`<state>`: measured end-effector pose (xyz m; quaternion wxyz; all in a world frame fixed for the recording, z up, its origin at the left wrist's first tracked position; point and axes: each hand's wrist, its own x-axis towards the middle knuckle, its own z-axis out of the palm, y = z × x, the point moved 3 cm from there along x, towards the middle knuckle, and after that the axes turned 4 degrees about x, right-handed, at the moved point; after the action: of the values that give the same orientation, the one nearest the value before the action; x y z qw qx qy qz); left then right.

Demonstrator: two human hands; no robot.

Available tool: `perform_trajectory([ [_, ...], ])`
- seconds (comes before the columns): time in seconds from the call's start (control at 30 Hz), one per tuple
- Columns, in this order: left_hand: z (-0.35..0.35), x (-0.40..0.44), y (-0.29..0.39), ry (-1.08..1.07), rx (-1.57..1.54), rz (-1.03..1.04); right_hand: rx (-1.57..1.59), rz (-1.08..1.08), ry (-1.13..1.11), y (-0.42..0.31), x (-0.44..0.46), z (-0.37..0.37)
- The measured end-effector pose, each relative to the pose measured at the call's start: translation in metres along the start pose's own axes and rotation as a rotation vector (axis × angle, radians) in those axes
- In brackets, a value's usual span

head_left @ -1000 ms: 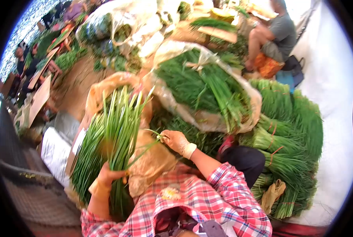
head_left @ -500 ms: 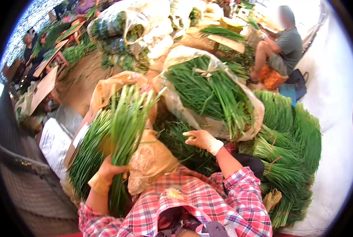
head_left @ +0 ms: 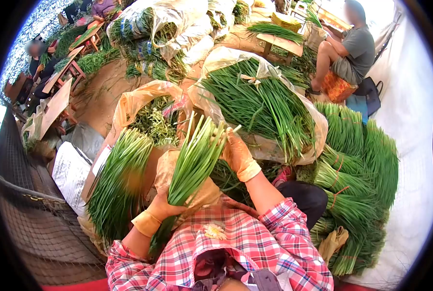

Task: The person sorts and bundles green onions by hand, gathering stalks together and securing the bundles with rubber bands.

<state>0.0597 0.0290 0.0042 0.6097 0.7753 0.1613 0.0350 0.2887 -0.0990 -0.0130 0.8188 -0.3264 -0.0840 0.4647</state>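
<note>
A bunch of garlic chives [head_left: 193,162] slants up in front of my chest, pale stem ends uppermost. My left hand [head_left: 165,206], in a pale orange glove, is wrapped round its lower part. At the stem ends, my gloved right hand [head_left: 236,153] has its fingers closed beside the bunch, with a pale stalk tip showing at the fingertips. Another heap of chives [head_left: 119,177] lies to the left of the held bunch. Just beyond it, an open orange-tinted bag [head_left: 129,109] contains short cut stem pieces [head_left: 155,121]. A tan cloth [head_left: 170,169] is partly hidden behind the held bunch.
A large clear bag of loose chives [head_left: 260,106] stands ahead. Bundles tied with red bands [head_left: 352,169] are stacked at my right beside a white sheet [head_left: 415,203]. A person in grey [head_left: 359,53] sits at the back right; other people sit by low boards [head_left: 56,109] at the left.
My left hand has moved right with the bunch, which leans further right. My right hand has come from open and apart to the stem ends. The bag of stem pieces is now uncovered.
</note>
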Motion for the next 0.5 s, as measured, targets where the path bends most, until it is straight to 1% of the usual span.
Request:
perform_trajectory([
  [0.03,0.006,-0.001,0.002,-0.092,-0.181,-0.178,0.001,0.001,0.002,0.004,0.000,-0.001],
  [0.1,0.012,0.000,-0.007,-0.215,-0.296,-0.270,-0.056,0.076,0.014,0.018,-0.004,0.001],
  [0.13,0.015,-0.001,-0.009,-0.215,-0.299,-0.274,-0.055,0.079,0.017,0.023,-0.004,-0.004],
  [0.2,0.020,-0.004,-0.010,-0.241,-0.405,-0.247,-0.084,0.024,-0.010,0.027,-0.003,-0.004],
  [0.23,0.020,-0.003,-0.015,-0.221,-0.306,-0.171,-0.144,0.039,0.106,0.023,-0.007,-0.010],
  [0.27,0.020,-0.005,-0.015,-0.221,-0.307,-0.176,-0.085,0.014,0.090,0.017,-0.010,-0.007],
  [0.33,0.023,-0.004,-0.016,-0.272,-0.469,-0.307,-0.048,0.030,0.127,0.013,-0.009,-0.013],
  [0.37,0.023,-0.005,-0.006,-0.246,-0.540,-0.363,-0.023,0.042,0.100,0.014,-0.006,-0.015],
  [0.5,0.019,-0.006,-0.003,-0.245,-0.657,-0.404,0.035,0.056,0.114,0.016,-0.009,-0.019],
])
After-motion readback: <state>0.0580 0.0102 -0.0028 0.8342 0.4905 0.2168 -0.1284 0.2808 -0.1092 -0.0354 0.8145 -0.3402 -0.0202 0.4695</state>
